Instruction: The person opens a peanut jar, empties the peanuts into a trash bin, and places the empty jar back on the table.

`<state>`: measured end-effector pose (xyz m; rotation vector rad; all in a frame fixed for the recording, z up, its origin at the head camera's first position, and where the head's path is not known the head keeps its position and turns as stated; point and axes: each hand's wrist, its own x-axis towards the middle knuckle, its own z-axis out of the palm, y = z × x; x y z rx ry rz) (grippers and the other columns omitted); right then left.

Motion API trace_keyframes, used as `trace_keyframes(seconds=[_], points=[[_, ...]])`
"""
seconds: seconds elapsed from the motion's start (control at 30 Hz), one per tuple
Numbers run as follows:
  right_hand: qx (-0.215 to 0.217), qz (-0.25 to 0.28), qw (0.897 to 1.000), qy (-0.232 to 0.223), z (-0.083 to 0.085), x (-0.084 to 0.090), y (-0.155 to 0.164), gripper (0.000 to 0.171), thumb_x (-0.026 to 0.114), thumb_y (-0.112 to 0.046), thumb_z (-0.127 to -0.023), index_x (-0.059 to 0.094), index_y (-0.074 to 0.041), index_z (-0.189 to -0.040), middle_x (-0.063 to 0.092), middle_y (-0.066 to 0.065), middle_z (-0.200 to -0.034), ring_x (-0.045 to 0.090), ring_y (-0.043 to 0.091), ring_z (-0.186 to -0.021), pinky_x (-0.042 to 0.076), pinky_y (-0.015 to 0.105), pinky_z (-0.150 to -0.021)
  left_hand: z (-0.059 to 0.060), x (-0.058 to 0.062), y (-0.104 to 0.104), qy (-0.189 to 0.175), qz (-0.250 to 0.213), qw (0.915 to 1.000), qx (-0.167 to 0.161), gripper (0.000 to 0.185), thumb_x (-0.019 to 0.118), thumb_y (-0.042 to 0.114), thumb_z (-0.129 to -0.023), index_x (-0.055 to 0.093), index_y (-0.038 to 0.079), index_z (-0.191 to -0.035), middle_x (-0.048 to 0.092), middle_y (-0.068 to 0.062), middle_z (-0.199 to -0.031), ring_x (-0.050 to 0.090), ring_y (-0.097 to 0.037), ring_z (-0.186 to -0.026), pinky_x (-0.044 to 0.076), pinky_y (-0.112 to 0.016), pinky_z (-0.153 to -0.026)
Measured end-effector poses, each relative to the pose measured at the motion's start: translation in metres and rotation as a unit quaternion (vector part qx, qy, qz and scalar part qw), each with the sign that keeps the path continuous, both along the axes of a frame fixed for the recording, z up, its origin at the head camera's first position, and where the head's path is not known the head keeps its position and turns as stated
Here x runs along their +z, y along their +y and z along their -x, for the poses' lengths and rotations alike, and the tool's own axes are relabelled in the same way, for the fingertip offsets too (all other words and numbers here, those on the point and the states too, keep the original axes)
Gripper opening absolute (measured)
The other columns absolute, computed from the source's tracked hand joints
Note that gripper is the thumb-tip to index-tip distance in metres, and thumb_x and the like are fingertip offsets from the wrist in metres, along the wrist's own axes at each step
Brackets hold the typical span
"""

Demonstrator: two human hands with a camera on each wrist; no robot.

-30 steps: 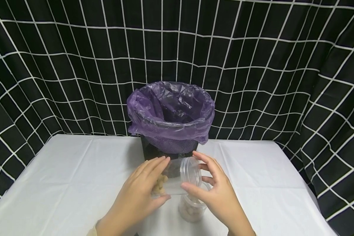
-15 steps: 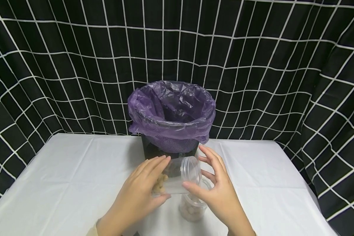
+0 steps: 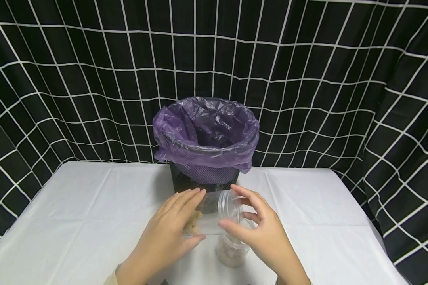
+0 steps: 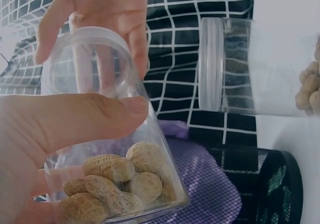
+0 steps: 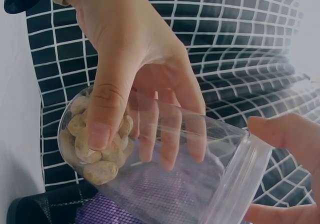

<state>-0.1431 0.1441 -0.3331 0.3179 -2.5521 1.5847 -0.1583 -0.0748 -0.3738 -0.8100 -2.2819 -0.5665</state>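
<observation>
Left hand: our left hand (image 3: 164, 237) is wrapped round the clear jar (image 3: 210, 215), thumb on the near side and fingers over the far side. We keep it tipped on its side above the white table (image 3: 75, 221), probably so the lid end faces the other hand.

Jar contents: peanuts in the shell (image 5: 92, 144) sit piled at the closed bottom end, under our left thumb (makes sense with the jar lying sideways, bottom a bit lower).

Right hand: our right hand (image 3: 262, 233) has its thumb and fingers curled round the jar's clear lid (image 3: 231, 206), pinching the rim. We can't tell from these views whether the lid is loose or seated.

Second jar: right below that, another clear jar (image 3: 232, 251) stands upright on the table with more peanuts inside, partly hidden by our right hand. Whether it has a lid on, we can't say.

Bin: just behind the jars stands a black mesh bin (image 3: 204, 182) with a purple bag (image 3: 207, 134) folded over its rim, mouth open.

Backdrop: farthest off hangs a black cloth with white grid lines (image 3: 342, 79).
</observation>
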Motion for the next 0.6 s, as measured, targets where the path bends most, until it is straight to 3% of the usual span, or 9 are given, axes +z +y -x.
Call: trace_keyframes(seconds=[0.3,0.6], points=[[-0.002,-0.008,1.0,0.029,0.001,-0.0014,-0.001,0.078,0.083,-0.025,-0.08,0.044,-0.033,-0.147,0.046,-0.007,-0.149,0.052,0.017,-0.129,0.055,0.034,-0.098,0.0002,0.0011,0.0003,0.004,-0.006,1.0,-0.001,0.095,0.096,0.023,-0.056,0.054,0.011,-0.14,0.063,-0.008,-0.134,0.061,-0.027,-0.122,0.05,-0.043,-0.107],[0.0,0.0,1.0,-0.003,-0.0005,0.0006,-0.0011,0.065,0.082,-0.029,-0.081,0.054,-0.026,-0.14,0.061,-0.003,-0.133,0.058,0.016,-0.119,0.056,0.026,-0.095,0.0004,0.0015,-0.0007,0.009,-0.006,0.9999,-0.001,0.095,0.096,0.024,-0.056,0.054,0.012,-0.14,0.063,-0.007,-0.134,0.06,-0.027,-0.122,0.05,-0.042,-0.108]])
